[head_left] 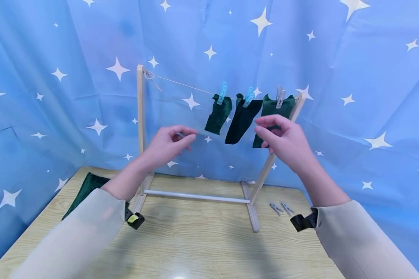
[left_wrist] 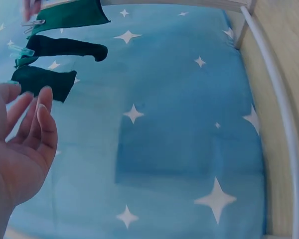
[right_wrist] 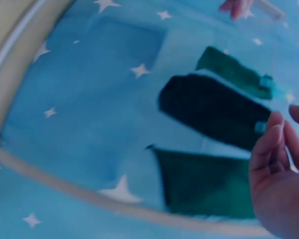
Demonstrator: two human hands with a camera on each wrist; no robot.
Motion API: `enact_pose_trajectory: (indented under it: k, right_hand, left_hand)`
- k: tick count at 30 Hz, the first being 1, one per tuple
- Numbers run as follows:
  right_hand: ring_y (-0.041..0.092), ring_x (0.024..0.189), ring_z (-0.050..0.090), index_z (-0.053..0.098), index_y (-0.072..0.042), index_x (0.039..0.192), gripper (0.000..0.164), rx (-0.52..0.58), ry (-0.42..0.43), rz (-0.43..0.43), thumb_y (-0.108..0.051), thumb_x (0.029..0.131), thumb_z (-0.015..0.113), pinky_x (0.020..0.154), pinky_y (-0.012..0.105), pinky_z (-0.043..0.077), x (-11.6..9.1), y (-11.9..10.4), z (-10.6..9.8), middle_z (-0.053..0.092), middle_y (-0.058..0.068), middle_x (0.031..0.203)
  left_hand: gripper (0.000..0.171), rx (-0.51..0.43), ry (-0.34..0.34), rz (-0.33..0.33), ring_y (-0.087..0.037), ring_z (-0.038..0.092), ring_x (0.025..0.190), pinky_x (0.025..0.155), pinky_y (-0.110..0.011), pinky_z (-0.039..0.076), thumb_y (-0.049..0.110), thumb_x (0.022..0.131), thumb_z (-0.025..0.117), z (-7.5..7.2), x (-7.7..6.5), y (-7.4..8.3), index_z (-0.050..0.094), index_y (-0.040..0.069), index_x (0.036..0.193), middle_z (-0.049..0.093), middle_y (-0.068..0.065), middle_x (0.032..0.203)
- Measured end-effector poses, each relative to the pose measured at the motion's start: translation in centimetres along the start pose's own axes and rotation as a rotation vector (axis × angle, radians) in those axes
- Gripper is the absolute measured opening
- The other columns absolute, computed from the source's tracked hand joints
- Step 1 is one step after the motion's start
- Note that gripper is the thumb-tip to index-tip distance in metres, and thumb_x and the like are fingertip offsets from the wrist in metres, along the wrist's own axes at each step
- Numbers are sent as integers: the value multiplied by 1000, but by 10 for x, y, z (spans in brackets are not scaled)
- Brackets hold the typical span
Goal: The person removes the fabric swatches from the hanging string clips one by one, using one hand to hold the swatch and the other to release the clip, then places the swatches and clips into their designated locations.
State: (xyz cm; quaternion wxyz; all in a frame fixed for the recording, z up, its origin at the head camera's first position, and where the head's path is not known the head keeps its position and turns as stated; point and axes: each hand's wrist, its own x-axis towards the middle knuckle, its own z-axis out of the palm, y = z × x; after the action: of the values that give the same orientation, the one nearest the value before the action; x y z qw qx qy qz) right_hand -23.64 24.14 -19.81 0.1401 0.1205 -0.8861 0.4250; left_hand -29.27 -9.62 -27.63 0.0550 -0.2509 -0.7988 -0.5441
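Our left hand (head_left: 169, 145) and right hand (head_left: 283, 141) hover with relaxed, empty fingers; three green cloths (head_left: 242, 118) hang at twelve o'clock.

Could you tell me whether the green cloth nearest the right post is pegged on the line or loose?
Pegged on: a grey peg clamps the rightmost green cloth to the string, and it hangs down freely.

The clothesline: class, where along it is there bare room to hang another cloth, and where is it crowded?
The string is bare from the left post to the first blue peg. The right end is crowded: three green cloths hang side by side up to the right post. The left hand and right hand hover empty just below.
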Motion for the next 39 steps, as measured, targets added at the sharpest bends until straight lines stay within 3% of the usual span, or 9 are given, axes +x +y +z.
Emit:
enact_pose_trajectory:
  k: [6,13,22,28,34,39]
  right_hand:
    - [22,79,70,71,-20,142,43,2,8,-76,-45,108,70,65,28,60,18,-36,12,68,-1,122]
    - [27,83,73,71,-21,143,39,13,24,-115,-41,109,69,66,26,62,38,-57,23,66,2,133]
    - [30,91,78,57,-20,160,51,49,3,-86,-34,112,67,66,26,62,64,-79,44,59,2,158]
    - [31,90,78,44,-22,169,61,-7,-14,-15,-36,113,64,69,26,63,76,-85,55,49,-3,170]
    - [27,89,79,45,-22,169,60,-28,-25,27,-39,113,62,68,28,62,81,-85,56,50,1,169]
    - [20,77,75,55,-21,161,53,-24,0,21,-38,112,65,68,27,61,81,-88,54,58,5,157]
  left_hand:
    - [43,-137,73,-11,-25,76,104,78,-30,63,30,111,68,17,34,14,65,15,151,69,-6,142]
    - [52,-276,85,-32,-25,79,112,79,-30,66,26,111,69,32,61,23,56,15,160,63,-8,156]
    - [45,-368,136,-49,-24,81,103,77,-28,66,31,110,70,43,76,27,64,13,151,75,-10,133]
    - [37,-402,181,-60,-21,81,93,72,-25,64,31,109,71,47,80,27,73,12,141,79,-11,130]
    - [34,-394,193,-53,-16,80,86,68,-24,60,30,109,71,46,81,29,76,10,136,80,-13,125]
    - [31,-366,223,-32,-16,73,80,76,-26,59,27,109,73,45,80,31,79,6,131,81,-16,120]
